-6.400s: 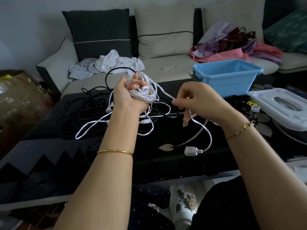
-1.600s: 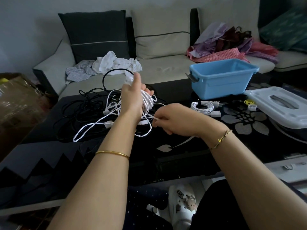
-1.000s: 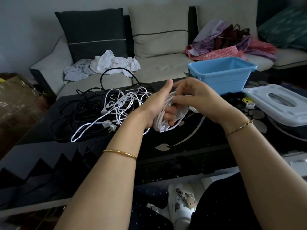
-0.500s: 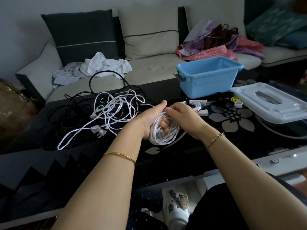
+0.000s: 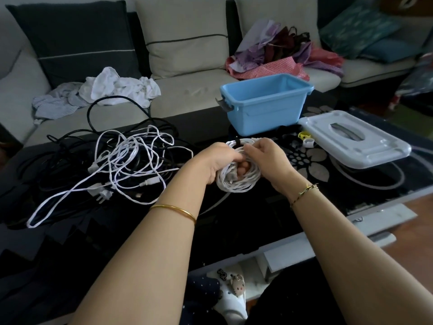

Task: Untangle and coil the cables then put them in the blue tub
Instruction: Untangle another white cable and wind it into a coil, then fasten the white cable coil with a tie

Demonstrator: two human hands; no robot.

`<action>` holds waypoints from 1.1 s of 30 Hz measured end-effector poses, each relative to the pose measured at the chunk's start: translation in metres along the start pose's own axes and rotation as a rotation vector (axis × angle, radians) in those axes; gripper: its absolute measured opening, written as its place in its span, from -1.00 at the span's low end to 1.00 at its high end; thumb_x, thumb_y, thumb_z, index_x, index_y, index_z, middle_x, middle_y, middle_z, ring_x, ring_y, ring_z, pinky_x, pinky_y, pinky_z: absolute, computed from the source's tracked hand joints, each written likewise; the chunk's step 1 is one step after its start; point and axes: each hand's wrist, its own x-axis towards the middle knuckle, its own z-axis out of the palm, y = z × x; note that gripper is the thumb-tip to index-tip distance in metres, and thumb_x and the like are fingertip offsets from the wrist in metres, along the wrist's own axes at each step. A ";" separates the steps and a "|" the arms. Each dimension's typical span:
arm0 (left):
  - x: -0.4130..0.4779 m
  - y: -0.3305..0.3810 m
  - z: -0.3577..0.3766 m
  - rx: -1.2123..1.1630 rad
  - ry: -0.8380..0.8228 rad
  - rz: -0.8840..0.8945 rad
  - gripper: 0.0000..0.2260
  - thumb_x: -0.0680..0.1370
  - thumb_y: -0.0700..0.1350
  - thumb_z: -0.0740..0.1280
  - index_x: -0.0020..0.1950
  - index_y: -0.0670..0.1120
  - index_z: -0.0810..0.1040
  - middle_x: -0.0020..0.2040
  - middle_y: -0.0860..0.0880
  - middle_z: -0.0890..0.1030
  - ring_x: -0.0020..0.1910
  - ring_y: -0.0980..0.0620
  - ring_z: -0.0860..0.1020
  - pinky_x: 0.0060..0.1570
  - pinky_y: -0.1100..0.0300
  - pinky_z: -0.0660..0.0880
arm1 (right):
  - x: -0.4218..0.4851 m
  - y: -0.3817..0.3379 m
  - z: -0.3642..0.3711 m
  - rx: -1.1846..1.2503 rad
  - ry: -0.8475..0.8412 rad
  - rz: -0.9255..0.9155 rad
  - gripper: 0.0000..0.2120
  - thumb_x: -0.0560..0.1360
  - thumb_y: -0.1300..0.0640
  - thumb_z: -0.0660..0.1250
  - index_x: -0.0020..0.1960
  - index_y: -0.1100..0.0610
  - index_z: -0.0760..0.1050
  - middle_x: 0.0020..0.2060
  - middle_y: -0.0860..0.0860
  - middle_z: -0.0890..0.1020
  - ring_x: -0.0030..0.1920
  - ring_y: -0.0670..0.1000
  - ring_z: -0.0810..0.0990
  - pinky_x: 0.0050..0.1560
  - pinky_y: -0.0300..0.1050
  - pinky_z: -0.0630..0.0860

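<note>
Just beyond coil (image 5: 237, 182): tangled cables (image 5: 127, 158), blue tub (image 5: 267, 113), white lid (image 5: 365, 147).

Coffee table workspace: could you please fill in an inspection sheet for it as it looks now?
Surface: black glass table, flower pattern.
Job's things: blue tub upright, open, its floor hidden; white coil in both hands.
Clutter: white lid beside the tub; small rolls.
Hands: left hand and right hand both grip the white coil.
Cables: loose white tangle over black cables; tied coil behind the hands.
Surroundings: sofa with clothes piles.
</note>
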 end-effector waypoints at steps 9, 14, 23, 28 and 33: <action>0.030 -0.003 0.021 -0.062 0.093 0.117 -0.78 0.63 -0.10 0.23 -0.19 -0.14 0.37 -0.39 -0.09 0.47 -0.59 0.11 0.41 -0.60 0.30 0.39 | 0.019 0.012 -0.019 0.210 0.019 0.135 -0.69 0.60 -0.02 0.12 -0.24 0.10 0.41 -0.32 0.00 0.51 -0.24 -0.01 0.49 -0.15 -0.05 0.42; 0.043 -0.002 0.027 -0.100 0.101 0.106 -0.79 0.64 -0.13 0.21 -0.18 -0.14 0.33 -0.41 -0.11 0.45 -0.65 0.13 0.37 -0.63 0.35 0.34 | 0.028 0.015 -0.030 0.291 -0.057 0.216 -0.64 0.63 -0.05 0.09 -0.20 0.10 0.49 -0.33 0.01 0.57 -0.32 -0.03 0.53 -0.24 -0.15 0.47; 0.063 -0.006 0.032 -0.085 0.199 0.116 -0.76 0.63 -0.07 0.23 -0.20 -0.12 0.33 -0.40 -0.09 0.44 -0.60 0.09 0.37 -0.58 0.31 0.35 | 0.053 0.020 -0.030 0.153 -0.047 0.236 -0.60 0.62 -0.01 0.07 -0.28 0.12 0.49 -0.34 0.03 0.56 -0.26 0.05 0.53 -0.11 -0.04 0.47; 0.071 -0.007 0.028 -0.125 0.261 0.161 -0.77 0.62 -0.11 0.25 -0.20 -0.12 0.31 -0.38 -0.07 0.42 -0.55 0.09 0.36 -0.57 0.28 0.34 | 0.085 0.035 -0.053 -0.592 0.339 0.139 -0.76 0.55 0.20 0.10 0.08 0.23 0.50 0.10 0.18 0.55 0.18 0.23 0.43 0.05 -0.01 0.40; 0.074 -0.005 0.027 -0.163 0.260 0.181 -0.76 0.63 -0.12 0.24 -0.20 -0.12 0.28 -0.38 -0.07 0.41 -0.53 0.07 0.34 -0.57 0.27 0.33 | 0.107 0.050 -0.074 -0.931 0.338 0.218 -0.65 0.51 0.32 0.13 0.28 0.21 0.41 0.26 0.15 0.46 0.32 0.21 0.29 0.22 0.06 0.32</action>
